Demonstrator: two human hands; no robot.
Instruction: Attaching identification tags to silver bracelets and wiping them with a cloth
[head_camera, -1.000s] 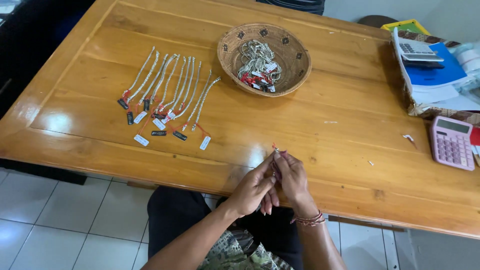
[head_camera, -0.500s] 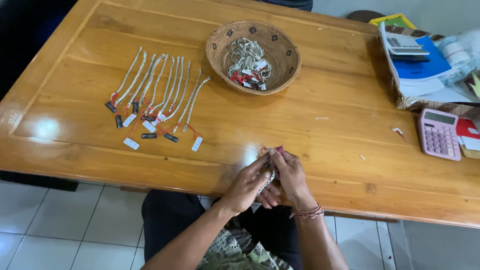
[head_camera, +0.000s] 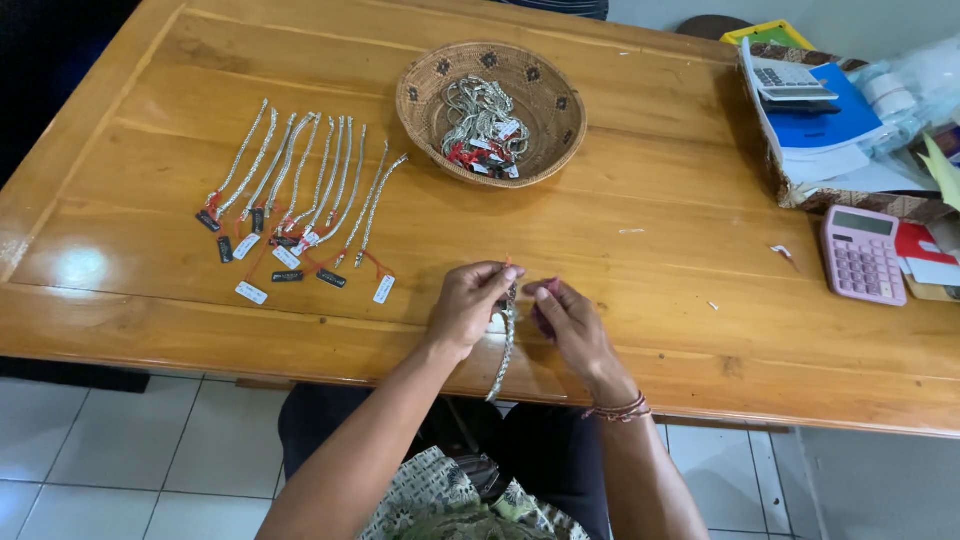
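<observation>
Fingertips of the left hand pinch the top end of a silver chain bracelet, which hangs down over the near edge of the wooden table. The right hand sits just beside it, its fingers curled narrow around something small and reddish that I cannot make out; a beaded band circles that wrist.

Beyond the hands, toward the far side of the table, stands a round woven basket holding a tangled heap of silver chains with red threads and small white tags. Left of the basket, a row of bracelets lies straightened side by side on the bare wood, each with a tag at its near end. Right of the basket, at the table's far corner, a box holds a blue folder, papers and a grey calculator; a pink calculator lies just in front of it. White floor tiles show under the table.
</observation>
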